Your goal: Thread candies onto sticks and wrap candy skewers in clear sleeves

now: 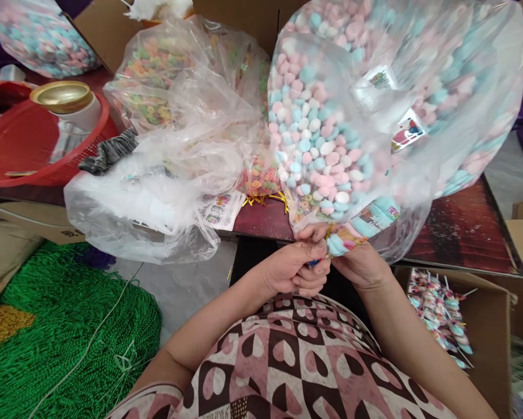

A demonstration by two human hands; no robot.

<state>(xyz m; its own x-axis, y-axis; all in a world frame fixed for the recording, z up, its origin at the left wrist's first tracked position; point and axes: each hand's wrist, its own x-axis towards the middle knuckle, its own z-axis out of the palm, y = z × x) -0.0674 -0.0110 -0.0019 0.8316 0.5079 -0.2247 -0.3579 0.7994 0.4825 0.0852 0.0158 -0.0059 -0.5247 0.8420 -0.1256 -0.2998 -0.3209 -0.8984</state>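
Note:
At the table's front edge, both of my hands are together on a small printed candy bag [368, 224] with light blue and pink contents. My left hand [299, 267] is closed in a fist at the bag's gathered end, where a bit of blue shows between the fingers. My right hand [361, 265] wraps the bag from below, its fingers partly hidden. A gold twist tie [329, 231] shows at the gathered neck. Just behind the hands stands a large clear sack of pink, white and blue marshmallow candies [318, 151].
Clear bags of gummy rings [156, 75] lie left of the marshmallows. Gold twist ties [265, 199] and printed packets [222, 210] rest near the table edge. A red basket [21, 145] stands left. An open carton [488, 326] at right holds finished-looking candy bags with sticks. Green cord [91, 326] fills the lower left.

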